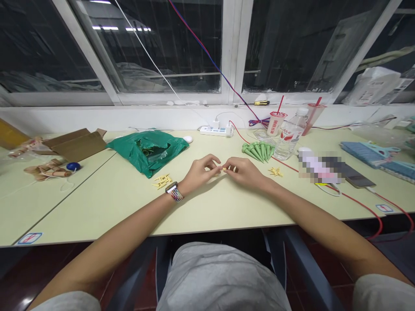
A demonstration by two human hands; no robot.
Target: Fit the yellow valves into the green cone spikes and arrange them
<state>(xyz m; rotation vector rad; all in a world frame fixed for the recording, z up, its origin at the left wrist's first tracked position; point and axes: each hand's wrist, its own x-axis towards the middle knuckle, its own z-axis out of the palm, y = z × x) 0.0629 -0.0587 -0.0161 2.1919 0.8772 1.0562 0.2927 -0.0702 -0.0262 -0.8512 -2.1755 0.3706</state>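
Note:
My left hand (200, 175), with a watch on its wrist, and my right hand (245, 173) meet fingertip to fingertip over the middle of the table. Both are closed in a pinch on a small yellow piece (224, 169), mostly hidden by the fingers. Left of my left hand lies a loose group of small yellow plastic pieces (162, 181). A second cluster of spiky yellow pieces (275, 172) rests to the right of my right hand. Behind that hand, several green plastic cones (259, 151) lie side by side, their tips toward me.
A torn green plastic bag (149, 151) lies back left, beside wooden toys (48, 169) and a cardboard box (76, 144). A water bottle (290, 136), drink cups (276, 124), a power strip (216, 131) and a phone (356, 176) stand or lie behind and right. Red cables cross the right side.

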